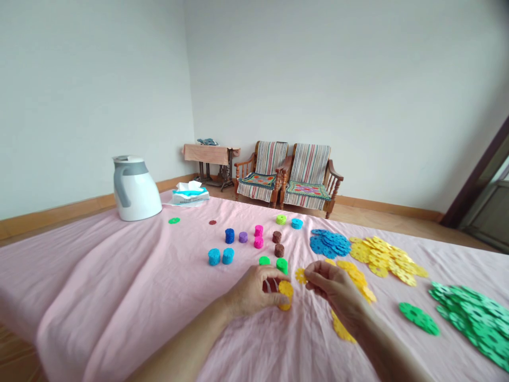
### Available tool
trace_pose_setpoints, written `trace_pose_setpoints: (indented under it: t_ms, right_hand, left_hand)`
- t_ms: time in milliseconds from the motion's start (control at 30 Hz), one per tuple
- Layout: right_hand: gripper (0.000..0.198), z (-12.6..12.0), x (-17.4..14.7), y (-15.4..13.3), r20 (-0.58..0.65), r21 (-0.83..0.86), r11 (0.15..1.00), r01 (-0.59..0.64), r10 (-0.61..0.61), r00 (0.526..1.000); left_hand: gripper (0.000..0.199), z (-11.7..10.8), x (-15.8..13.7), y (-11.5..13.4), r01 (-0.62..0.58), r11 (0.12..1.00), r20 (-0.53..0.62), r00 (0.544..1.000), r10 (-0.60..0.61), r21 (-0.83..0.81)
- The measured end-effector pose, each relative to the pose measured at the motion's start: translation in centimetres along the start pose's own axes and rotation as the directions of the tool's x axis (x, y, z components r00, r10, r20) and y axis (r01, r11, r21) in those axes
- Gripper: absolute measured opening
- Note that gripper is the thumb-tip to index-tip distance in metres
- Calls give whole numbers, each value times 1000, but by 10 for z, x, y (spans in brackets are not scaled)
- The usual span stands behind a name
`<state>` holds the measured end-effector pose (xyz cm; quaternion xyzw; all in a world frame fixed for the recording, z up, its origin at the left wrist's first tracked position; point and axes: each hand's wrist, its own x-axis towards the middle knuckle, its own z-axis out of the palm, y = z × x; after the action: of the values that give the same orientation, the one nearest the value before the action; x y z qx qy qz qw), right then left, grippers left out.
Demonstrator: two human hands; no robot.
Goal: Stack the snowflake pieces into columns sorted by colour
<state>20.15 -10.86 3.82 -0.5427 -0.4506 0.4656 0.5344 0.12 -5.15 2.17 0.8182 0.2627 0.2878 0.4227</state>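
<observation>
My left hand [254, 291] is curled round a stack of yellow notched discs [285, 295], thumb at the near side and fingers at the far side. Just to its right, my right hand [332, 284] pinches a single yellow disc [300, 275] by its edge. Loose yellow discs [353, 275] lie beyond and beneath my right hand, partly hidden by it. Two bright green stacks [281, 265] stand just past my left fingertips.
Small stacks in blue [229, 235], light blue [213, 257], purple [243, 237], pink [259, 242] and brown [279, 250] stand mid-table. Heaps of blue [330, 243], yellow [385, 257] and green discs [473, 318] spread rightward. A white jug [137, 193] and tissue box [191, 195] stand back left.
</observation>
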Motion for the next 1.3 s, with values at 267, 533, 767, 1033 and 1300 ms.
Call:
trace_pose_setpoints:
  t_ms: [267, 533, 767, 1033, 1300]
  right_hand:
    - [30, 25, -12, 0, 85, 174, 976, -133, 120, 989]
    - [28, 29, -9, 6, 62, 128, 984, -125, 117, 991]
    - [25, 26, -8, 4, 11, 42, 997, -68, 68, 998]
    - [26, -31, 16, 3, -224, -594, 795, 121, -307, 925]
    - [14, -70, 23, 26, -14, -934, 348, 86, -274, 961]
  left_hand:
    - [34, 0, 1, 6, -21, 1000, -3, 1000, 21, -20]
    - [34, 1, 2, 8, 11, 1000, -4, 1000, -11, -29]
    - [32, 1, 1, 7, -15, 1000, -12, 1000, 15, -12]
    - [24, 1, 0, 4, 10, 1000, -10, 1000, -10, -6]
    - [30, 0, 0, 6, 30, 999, -20, 999, -29, 18]
